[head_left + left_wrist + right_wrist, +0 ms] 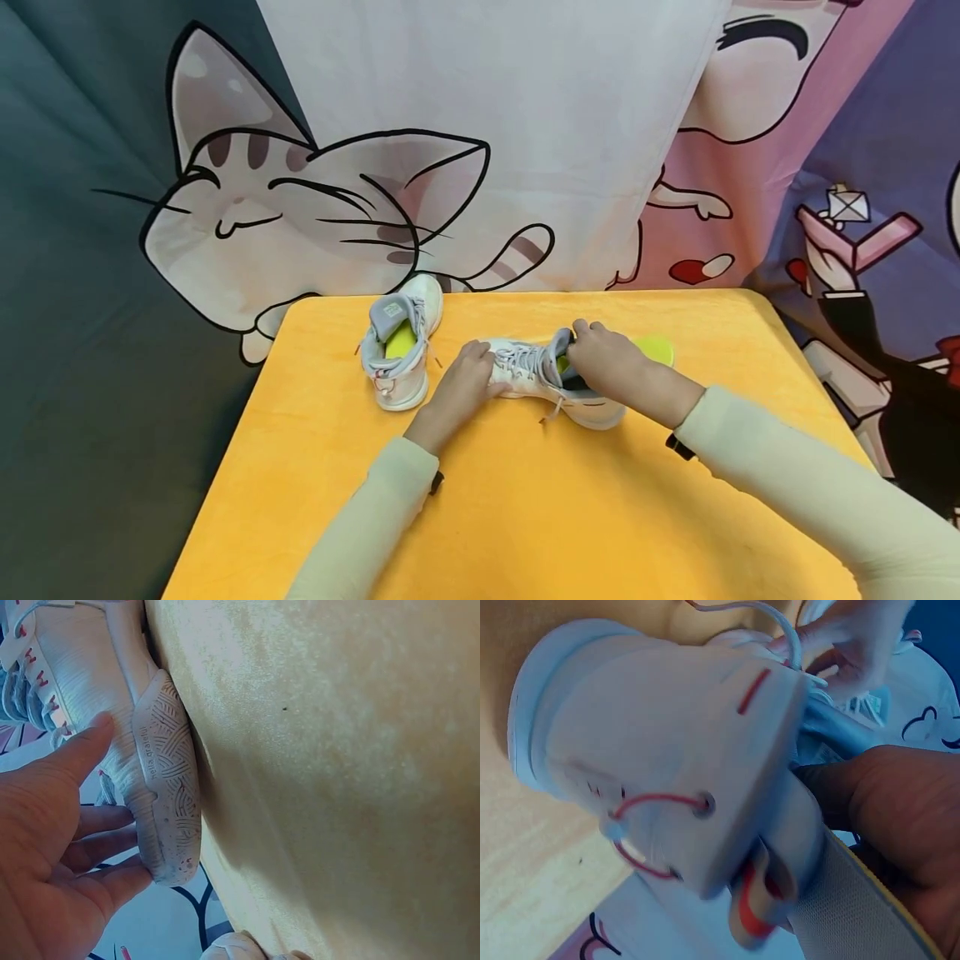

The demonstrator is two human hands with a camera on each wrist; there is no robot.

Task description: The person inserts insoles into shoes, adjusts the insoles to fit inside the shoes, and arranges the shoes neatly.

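A white sneaker [525, 367] lies on the yellow table with its toe to the left and its grey-lined opening to the right. My left hand [467, 372] grips the toe, thumb on one side and fingers on the other, as the left wrist view shows on the patterned sole edge [172, 772]. At the opening, my right hand [609, 360] holds an insole, yellow-green [657, 349] where it sticks out past the wrist. In the right wrist view this insole [855, 900] shows grey mesh with a yellow edge, beside the heel [645, 735] and its pull loop [759, 904].
A second white sneaker [401, 342] stands at the table's back left, a yellow-green insole [401, 340] inside it. Behind the table [525, 517] hangs a cloth backdrop [525, 100] with cartoon cats.
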